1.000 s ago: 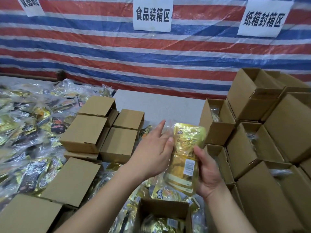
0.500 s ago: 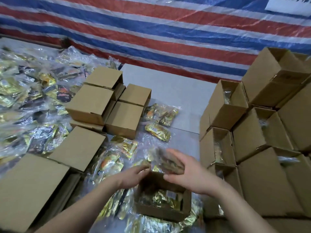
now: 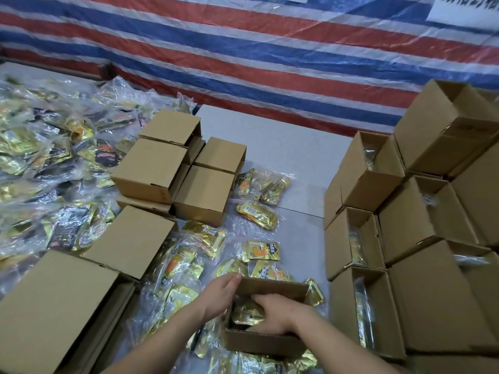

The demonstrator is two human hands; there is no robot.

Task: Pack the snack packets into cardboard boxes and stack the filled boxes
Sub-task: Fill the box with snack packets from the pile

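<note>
An open cardboard box (image 3: 266,345) stands near the front edge, with gold snack packets (image 3: 247,314) inside. My left hand (image 3: 220,295) holds the box by its left wall, fingertips at the back left corner. My right hand (image 3: 274,310) is inside the box, palm down, pressing on the packets. Loose gold packets (image 3: 256,211) lie on the grey table (image 3: 283,147) just behind and left of the box.
Closed boxes (image 3: 151,168) sit at centre left, with two larger ones (image 3: 54,306) nearer me. A big heap of wrapped packets (image 3: 40,163) covers the left. Stacked boxes with packets (image 3: 405,233), openings facing left, rise on the right. A striped tarp (image 3: 243,49) hangs behind.
My right hand has brought the gold packet down from chest height into the box and now presses on it. My left hand has moved to the box's left wall. The view has tilted down.
</note>
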